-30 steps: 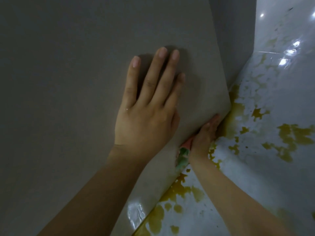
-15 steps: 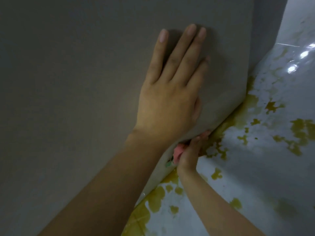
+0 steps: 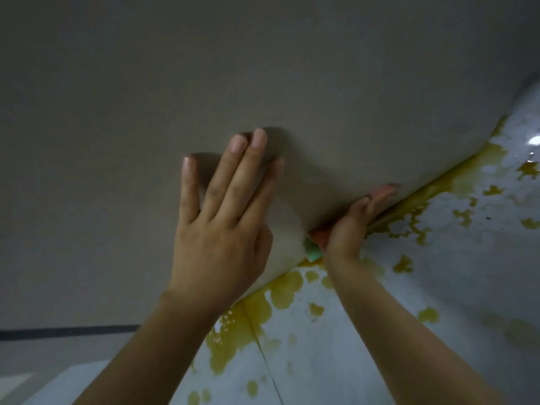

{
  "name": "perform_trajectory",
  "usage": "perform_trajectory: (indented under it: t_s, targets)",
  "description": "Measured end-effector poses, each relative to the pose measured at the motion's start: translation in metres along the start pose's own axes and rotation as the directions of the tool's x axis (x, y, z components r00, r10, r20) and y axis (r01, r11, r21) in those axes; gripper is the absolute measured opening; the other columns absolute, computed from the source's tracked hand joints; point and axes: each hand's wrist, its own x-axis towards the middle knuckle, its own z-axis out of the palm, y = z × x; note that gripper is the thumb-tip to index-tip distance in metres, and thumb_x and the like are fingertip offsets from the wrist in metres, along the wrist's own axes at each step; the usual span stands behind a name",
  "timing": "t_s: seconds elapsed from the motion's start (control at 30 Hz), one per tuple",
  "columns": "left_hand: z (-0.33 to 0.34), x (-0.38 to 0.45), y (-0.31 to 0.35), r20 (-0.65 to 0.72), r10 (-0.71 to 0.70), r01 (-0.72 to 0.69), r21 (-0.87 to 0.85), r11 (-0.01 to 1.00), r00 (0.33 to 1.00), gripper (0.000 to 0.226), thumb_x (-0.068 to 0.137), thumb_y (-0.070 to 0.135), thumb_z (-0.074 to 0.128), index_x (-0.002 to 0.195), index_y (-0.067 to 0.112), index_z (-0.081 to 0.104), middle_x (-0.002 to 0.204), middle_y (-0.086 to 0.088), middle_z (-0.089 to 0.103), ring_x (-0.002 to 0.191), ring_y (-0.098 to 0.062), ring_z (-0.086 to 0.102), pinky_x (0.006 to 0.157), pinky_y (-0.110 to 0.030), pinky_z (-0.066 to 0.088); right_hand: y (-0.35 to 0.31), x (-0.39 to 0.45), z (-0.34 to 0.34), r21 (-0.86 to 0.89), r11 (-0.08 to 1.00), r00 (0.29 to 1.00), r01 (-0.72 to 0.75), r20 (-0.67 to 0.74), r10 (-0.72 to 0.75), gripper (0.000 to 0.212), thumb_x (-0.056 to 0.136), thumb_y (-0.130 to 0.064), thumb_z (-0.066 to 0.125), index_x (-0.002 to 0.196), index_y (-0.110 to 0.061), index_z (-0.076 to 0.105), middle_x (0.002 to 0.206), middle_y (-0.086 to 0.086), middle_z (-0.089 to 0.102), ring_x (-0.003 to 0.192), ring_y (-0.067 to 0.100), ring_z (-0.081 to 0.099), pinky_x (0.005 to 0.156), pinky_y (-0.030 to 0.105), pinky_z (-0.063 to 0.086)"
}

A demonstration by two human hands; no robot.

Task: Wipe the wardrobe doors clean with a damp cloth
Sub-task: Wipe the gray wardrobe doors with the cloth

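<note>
The grey wardrobe door fills most of the head view. My left hand lies flat on it with fingers spread and straight, just above the door's lower edge. My right hand is at that lower edge, where door meets floor, holding a pink and green cloth against it. The cloth pokes out below the heel of the hand and shows pink past the fingertips. Most of the cloth is hidden under the hand.
A glossy white tiled floor with yellow-brown blotches runs along the door's bottom edge, thickest right at the edge. A grout line crosses the tiles. A dark horizontal gap shows at lower left.
My right hand has slid with the cloth along the door's lower edge, away from the door's corner. My left hand stays flat on the door but sits lower in view as my head turned.
</note>
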Motion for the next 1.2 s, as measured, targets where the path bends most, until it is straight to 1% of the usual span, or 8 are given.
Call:
perform_trajectory:
  t_s: [0.1, 0.2, 0.37, 0.5, 0.63, 0.83, 1.03, 1.2]
  targets:
    - [-0.002, -0.018, -0.007, -0.008, -0.044, 0.044, 0.004, 0.999, 0.999, 0.063, 0.079, 0.006, 0.056, 0.14, 0.01, 0.046, 0.152, -0.008, 0.021, 0.143, -0.025, 0.015, 0.117, -0.048, -0.002, 0.015, -0.008, 0.013, 0.01, 0.999, 0.998, 0.04, -0.049, -0.04, 0.059, 0.101, -0.036, 0.022, 0.151, -0.02, -0.005, 0.158, -0.004, -0.009, 0.147, 0.015, -0.001, 0.12, 0.035, 0.009]
    - [-0.002, -0.039, -0.012, -0.007, -0.111, 0.111, 0.007, 0.994, 0.994, 0.063, 0.08, 0.006, 0.056, 0.142, 0.011, 0.044, 0.154, -0.009, 0.021, 0.145, -0.027, 0.013, 0.117, -0.049, -0.002, 0.037, -0.052, 0.018, 0.222, 0.971, 0.995, -0.087, 0.075, 0.072, 0.052, 0.099, -0.011, 0.031, 0.147, 0.005, 0.017, 0.155, 0.022, -0.003, 0.145, 0.035, 0.002, 0.113, 0.011, 0.0]
    - [-0.009, -0.078, -0.019, 0.055, -0.225, 0.226, -0.006, 0.974, 0.973, 0.066, 0.083, 0.009, 0.059, 0.145, 0.012, 0.037, 0.155, -0.012, 0.015, 0.146, -0.02, -0.001, 0.117, -0.051, -0.003, 0.051, -0.124, 0.025, -0.082, 0.995, 0.946, -0.054, 0.314, 0.078, 0.055, 0.102, -0.019, 0.027, 0.151, -0.02, 0.002, 0.156, 0.023, 0.006, 0.136, 0.045, 0.027, 0.111, 0.04, 0.027]
    - [-0.02, -0.104, -0.029, 0.086, -0.302, 0.305, -0.016, 0.952, 0.949, 0.064, 0.085, 0.012, 0.055, 0.146, 0.011, 0.034, 0.155, -0.016, 0.012, 0.145, -0.024, 0.0, 0.117, -0.051, -0.004, 0.057, -0.16, 0.027, -0.104, 0.99, 0.888, -0.096, 0.44, 0.132, 0.076, 0.095, 0.013, 0.029, 0.142, -0.027, -0.015, 0.146, -0.014, -0.014, 0.121, -0.024, 0.027, 0.092, -0.003, 0.03]
    - [-0.029, -0.132, -0.034, 0.11, -0.367, 0.372, -0.028, 0.928, 0.924, 0.062, 0.086, 0.014, 0.053, 0.145, 0.01, 0.035, 0.155, -0.019, 0.015, 0.145, -0.032, 0.006, 0.117, -0.051, -0.004, 0.063, -0.179, 0.034, -0.344, 0.929, 0.826, -0.139, 0.477, 0.301, 0.085, 0.094, 0.0, 0.045, 0.143, -0.03, -0.018, 0.158, 0.006, 0.004, 0.141, 0.019, 0.026, 0.112, 0.023, 0.02]
    - [-0.052, -0.192, -0.041, 0.232, -0.459, 0.491, -0.105, 0.865, 0.858, 0.06, 0.089, 0.024, 0.043, 0.146, 0.012, 0.032, 0.157, -0.017, 0.014, 0.147, -0.03, 0.005, 0.118, -0.049, -0.003, 0.068, -0.208, 0.012, -0.502, 0.865, 0.542, -0.009, 0.724, 0.426, 0.076, 0.098, -0.012, 0.045, 0.15, -0.031, -0.008, 0.156, 0.006, 0.022, 0.136, 0.026, 0.034, 0.109, 0.029, 0.027]
    - [-0.07, -0.256, -0.036, 0.46, -0.547, 0.684, -0.209, 0.698, 0.699, 0.057, 0.093, 0.034, 0.036, 0.147, 0.017, 0.031, 0.158, -0.007, 0.018, 0.147, -0.022, 0.009, 0.12, -0.042, 0.003, 0.053, -0.225, -0.013, -0.611, 0.788, 0.347, 0.078, 0.757, 0.553, 0.073, 0.096, -0.014, 0.052, 0.15, -0.035, 0.009, 0.15, -0.005, 0.033, 0.133, 0.019, 0.04, 0.11, 0.034, 0.035]
    - [-0.099, -0.279, -0.017, 0.694, -0.598, 0.915, -0.335, 0.225, 0.401, 0.041, 0.096, 0.03, 0.047, 0.137, 0.035, 0.041, 0.142, 0.008, 0.042, 0.12, -0.007, 0.045, 0.098, -0.017, 0.035, 0.027, -0.244, -0.033, -0.656, 0.739, 0.209, 0.149, 0.752, 0.625, 0.061, 0.093, -0.014, 0.058, 0.147, -0.023, 0.031, 0.132, -0.004, 0.052, 0.118, 0.016, 0.053, 0.101, 0.032, 0.045]
